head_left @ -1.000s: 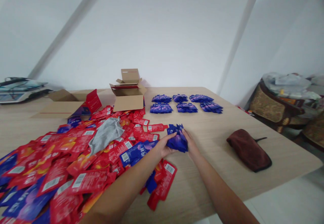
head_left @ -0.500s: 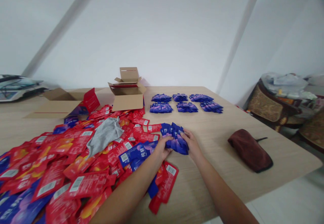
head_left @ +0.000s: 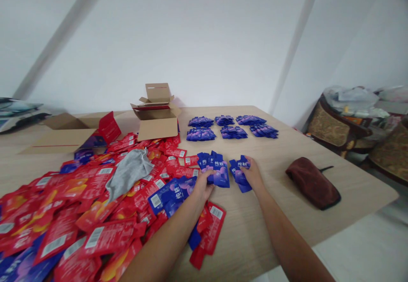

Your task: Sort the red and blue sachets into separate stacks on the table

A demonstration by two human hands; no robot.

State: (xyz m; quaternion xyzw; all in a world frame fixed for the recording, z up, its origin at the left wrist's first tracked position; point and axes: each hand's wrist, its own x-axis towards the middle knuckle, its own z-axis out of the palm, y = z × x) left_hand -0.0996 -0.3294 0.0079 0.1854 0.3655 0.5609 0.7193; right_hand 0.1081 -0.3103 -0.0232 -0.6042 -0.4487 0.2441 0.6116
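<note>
My left hand (head_left: 204, 185) is closed on several fanned blue-purple sachets (head_left: 219, 169), thumb on top of them. A smaller bunch of blue sachets (head_left: 239, 172) is pinched in my right hand (head_left: 253, 173), a short gap to the right of the first bunch. Both bunches are held just over or on the table; I cannot tell which. Left of my left hand spreads a big heap of red sachets (head_left: 105, 188) with some blue sachets (head_left: 172, 195) mixed in. A grey cloth (head_left: 130, 172) lies on the heap.
Several piles of blue sachets (head_left: 234, 132) stand in two rows farther back on the wooden table (head_left: 274, 239). Open cardboard boxes (head_left: 158, 128) are behind the heap. On the right lie a dark red cloth pouch (head_left: 314, 184) and, beyond the edge, a chair (head_left: 333, 125) with bags.
The single bunch of blue sachets has been split in two. My right hand has moved right with its part, while my left hand keeps the rest.
</note>
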